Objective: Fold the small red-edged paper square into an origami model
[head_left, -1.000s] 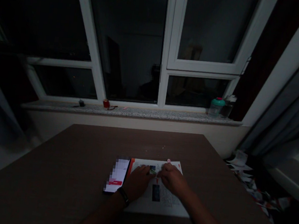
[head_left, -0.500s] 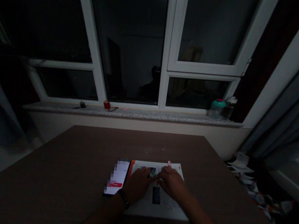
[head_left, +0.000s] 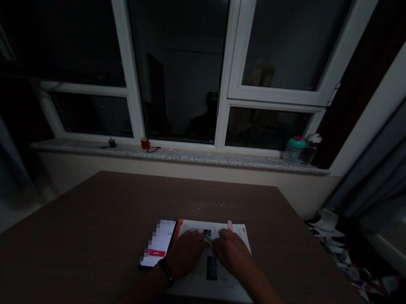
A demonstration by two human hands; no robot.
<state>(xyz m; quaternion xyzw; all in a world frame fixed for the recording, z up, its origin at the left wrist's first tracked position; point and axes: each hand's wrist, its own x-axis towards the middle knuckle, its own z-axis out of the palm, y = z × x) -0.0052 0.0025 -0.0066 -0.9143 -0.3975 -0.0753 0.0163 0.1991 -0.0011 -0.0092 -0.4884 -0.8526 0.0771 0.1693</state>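
A printed booklet (head_left: 221, 287) with an orange strip at its left lies on the brown table. Over its upper half, my left hand (head_left: 187, 252), with a dark band at the wrist, has its fingers closed at a small greenish item (head_left: 207, 238). My right hand (head_left: 230, 251) meets it from the other side, fingers bent together; what they grip is too small and dark to make out. A pink strip (head_left: 230, 225) sticks out past the booklet's top edge, just above my right hand. Left of the booklet lies a lit phone (head_left: 160, 244).
The table (head_left: 129, 197) reaches to a wall below a stone windowsill (head_left: 195, 156). On the sill stand a red container (head_left: 145, 143), a small dark bottle (head_left: 112, 142) and a green-lidded bottle (head_left: 294, 149) beside a clear one (head_left: 311, 148). Papers (head_left: 328, 221) lie at the right.
The whole view has shifted slightly. My right fingers have moved a little off the pink strip, showing more of it, and my left fingers are drawn in slightly. Both hands stay over the booklet.
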